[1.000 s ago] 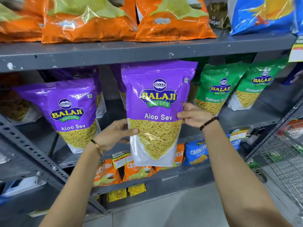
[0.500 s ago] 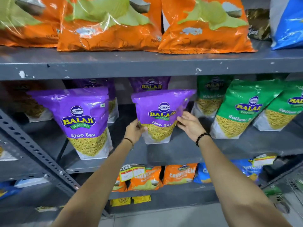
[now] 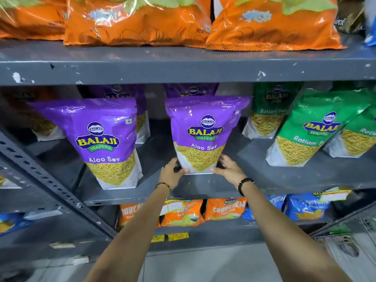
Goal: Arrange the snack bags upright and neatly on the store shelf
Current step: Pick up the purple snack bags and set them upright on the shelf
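Observation:
A purple Aloo Sev bag (image 3: 203, 129) stands upright on the grey middle shelf (image 3: 264, 180). My left hand (image 3: 173, 176) grips its lower left corner. My right hand (image 3: 227, 169) rests against its lower right corner with fingers spread. A second purple Aloo Sev bag (image 3: 105, 139) stands upright to the left, nearer the shelf's front edge. More purple bags (image 3: 191, 90) sit behind in the shadow. Green Ratlami Sev bags (image 3: 313, 131) lean to the right.
Orange chip bags (image 3: 142, 19) lie on the upper shelf (image 3: 183, 66). Small orange bags (image 3: 223, 208) and blue bags (image 3: 305, 208) fill the lower shelf. A slanted perforated metal brace (image 3: 50, 184) crosses the left. A wire basket (image 3: 356, 237) stands at lower right.
The purple bag went from in front of the shelf back onto it and now stands on its base. Both hands slid down to its bottom corners. The view moved closer.

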`<control>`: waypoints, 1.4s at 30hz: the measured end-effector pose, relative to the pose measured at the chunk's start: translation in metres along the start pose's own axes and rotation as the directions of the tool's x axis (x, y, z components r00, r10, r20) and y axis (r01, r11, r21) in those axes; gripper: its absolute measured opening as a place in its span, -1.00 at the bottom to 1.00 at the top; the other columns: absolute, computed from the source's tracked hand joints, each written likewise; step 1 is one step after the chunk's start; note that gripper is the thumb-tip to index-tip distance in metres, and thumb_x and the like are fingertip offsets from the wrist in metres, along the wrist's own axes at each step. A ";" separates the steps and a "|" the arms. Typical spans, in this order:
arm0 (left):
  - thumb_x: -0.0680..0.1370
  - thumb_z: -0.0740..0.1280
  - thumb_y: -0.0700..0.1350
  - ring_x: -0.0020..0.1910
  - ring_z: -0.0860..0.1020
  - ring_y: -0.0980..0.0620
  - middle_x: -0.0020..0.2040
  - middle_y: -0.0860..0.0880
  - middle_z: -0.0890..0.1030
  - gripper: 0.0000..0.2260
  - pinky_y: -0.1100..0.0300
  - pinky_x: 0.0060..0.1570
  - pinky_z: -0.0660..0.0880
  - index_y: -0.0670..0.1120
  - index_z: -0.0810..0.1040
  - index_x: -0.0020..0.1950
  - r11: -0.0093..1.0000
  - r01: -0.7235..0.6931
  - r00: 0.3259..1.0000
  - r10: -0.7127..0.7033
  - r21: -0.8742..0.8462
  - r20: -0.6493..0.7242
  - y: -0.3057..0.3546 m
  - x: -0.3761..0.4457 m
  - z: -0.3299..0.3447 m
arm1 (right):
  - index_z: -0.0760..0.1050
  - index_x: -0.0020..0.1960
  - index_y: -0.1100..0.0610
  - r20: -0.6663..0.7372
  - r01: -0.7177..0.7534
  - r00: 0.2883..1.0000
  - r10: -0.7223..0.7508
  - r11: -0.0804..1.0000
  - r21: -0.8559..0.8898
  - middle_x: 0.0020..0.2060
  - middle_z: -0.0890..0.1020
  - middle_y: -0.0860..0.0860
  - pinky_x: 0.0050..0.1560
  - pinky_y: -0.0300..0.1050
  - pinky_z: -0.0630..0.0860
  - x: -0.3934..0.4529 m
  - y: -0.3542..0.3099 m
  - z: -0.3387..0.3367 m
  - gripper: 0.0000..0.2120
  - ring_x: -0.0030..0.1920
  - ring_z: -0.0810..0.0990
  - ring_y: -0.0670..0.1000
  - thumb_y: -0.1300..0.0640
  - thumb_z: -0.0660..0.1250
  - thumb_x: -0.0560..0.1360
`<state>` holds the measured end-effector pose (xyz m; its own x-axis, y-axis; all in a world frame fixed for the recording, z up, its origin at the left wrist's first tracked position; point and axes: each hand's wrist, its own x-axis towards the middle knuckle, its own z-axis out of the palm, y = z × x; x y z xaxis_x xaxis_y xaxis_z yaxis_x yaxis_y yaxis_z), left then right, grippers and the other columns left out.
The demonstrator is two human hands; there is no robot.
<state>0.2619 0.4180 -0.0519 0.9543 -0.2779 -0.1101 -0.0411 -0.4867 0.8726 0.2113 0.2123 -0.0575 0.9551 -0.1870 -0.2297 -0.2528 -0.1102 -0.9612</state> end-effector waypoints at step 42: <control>0.47 0.38 -0.06 0.34 0.38 -0.25 0.39 -0.25 0.40 -0.29 -0.15 0.29 0.37 -0.13 0.09 0.50 0.965 0.253 0.906 -0.212 0.065 -0.366 -0.110 -0.083 -0.159 | 0.13 0.46 0.19 -0.046 0.136 0.984 -0.173 0.889 -0.437 0.47 0.25 0.15 0.44 0.00 0.17 -0.061 -0.016 0.235 -0.39 0.48 0.18 0.13 0.06 0.28 0.50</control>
<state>0.2341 0.6259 -0.0629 0.9817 0.1545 -0.1110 0.1821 -0.5940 0.7836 0.1929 0.4546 -0.0637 0.9764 -0.2095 -0.0529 -0.1623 -0.5498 -0.8194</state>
